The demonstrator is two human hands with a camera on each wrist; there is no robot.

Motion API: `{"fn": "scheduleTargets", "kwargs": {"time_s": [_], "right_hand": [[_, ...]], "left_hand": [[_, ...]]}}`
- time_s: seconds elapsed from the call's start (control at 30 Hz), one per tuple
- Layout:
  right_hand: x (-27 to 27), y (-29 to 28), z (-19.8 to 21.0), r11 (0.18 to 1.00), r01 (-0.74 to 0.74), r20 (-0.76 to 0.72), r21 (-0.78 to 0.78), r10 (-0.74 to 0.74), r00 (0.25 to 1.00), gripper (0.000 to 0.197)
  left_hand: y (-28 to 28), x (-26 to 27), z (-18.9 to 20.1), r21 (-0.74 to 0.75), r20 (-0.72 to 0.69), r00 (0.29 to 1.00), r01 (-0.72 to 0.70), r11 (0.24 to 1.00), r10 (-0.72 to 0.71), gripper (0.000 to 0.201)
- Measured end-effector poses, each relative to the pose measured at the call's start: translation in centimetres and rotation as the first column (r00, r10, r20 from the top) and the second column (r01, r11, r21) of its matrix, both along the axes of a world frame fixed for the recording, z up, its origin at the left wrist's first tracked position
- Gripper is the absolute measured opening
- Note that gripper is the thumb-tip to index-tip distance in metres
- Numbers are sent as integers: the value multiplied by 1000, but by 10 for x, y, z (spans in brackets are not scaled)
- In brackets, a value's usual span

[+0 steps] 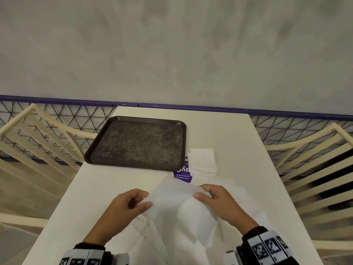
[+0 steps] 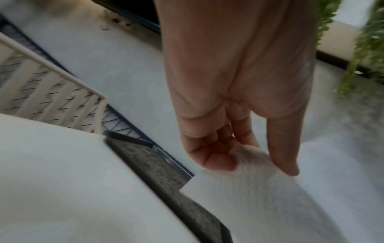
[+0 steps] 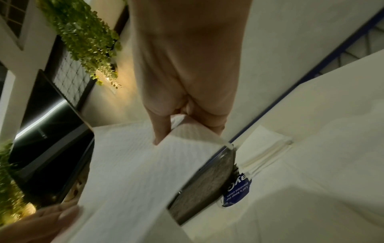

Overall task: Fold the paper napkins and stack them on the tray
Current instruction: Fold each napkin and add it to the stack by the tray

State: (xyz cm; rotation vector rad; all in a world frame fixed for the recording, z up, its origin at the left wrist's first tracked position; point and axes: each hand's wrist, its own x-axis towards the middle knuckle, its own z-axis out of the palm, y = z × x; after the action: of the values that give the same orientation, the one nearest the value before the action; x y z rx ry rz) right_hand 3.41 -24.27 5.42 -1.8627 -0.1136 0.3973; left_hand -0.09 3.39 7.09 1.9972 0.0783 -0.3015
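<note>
A white paper napkin (image 1: 177,205) hangs lifted above the table's near end, held between both hands. My left hand (image 1: 131,202) pinches its left edge, thumb on top; the left wrist view shows the fingers (image 2: 218,157) curled on the napkin (image 2: 259,197). My right hand (image 1: 208,194) pinches the upper right corner, and the right wrist view shows the thumb (image 3: 162,131) pressing the napkin (image 3: 133,164). The dark brown tray (image 1: 137,142) lies bare at the table's far left. A folded napkin (image 1: 203,159) sits right of the tray.
More white napkins (image 1: 238,197) lie spread flat on the white table (image 1: 238,134) under and around the hands. A purple printed card (image 1: 183,175) lies by the tray's near right corner. Cream chairs (image 1: 313,169) flank both table sides; a purple rail (image 1: 286,112) runs behind.
</note>
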Motion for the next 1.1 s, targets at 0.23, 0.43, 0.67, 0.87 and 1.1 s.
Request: {"fn": "scheduleTargets", "kwargs": {"time_s": [0.23, 0.43, 0.67, 0.87, 1.1], "right_hand": [[-8, -13, -2, 976, 167, -100, 142, -154, 983, 12], [-11, -10, -3, 965, 173, -150, 197, -144, 978, 16], [-12, 0, 1, 944, 162, -160, 288, -120, 980, 16], [-14, 7, 2, 943, 166, -145, 288, -128, 981, 16], [-15, -1, 6, 949, 123, -139, 291, -85, 987, 20]], "left_hand": [[38, -15, -27, 128, -112, 979, -158, 979, 172, 23], [52, -22, -46, 614, -207, 952, -54, 787, 226, 49], [-34, -7, 2, 61, -53, 999, 1, 998, 3, 22], [-76, -1, 10, -207, 22, 998, 55, 977, -51, 12], [-73, 0, 11, -210, 38, 997, 68, 975, -61, 18]]}}
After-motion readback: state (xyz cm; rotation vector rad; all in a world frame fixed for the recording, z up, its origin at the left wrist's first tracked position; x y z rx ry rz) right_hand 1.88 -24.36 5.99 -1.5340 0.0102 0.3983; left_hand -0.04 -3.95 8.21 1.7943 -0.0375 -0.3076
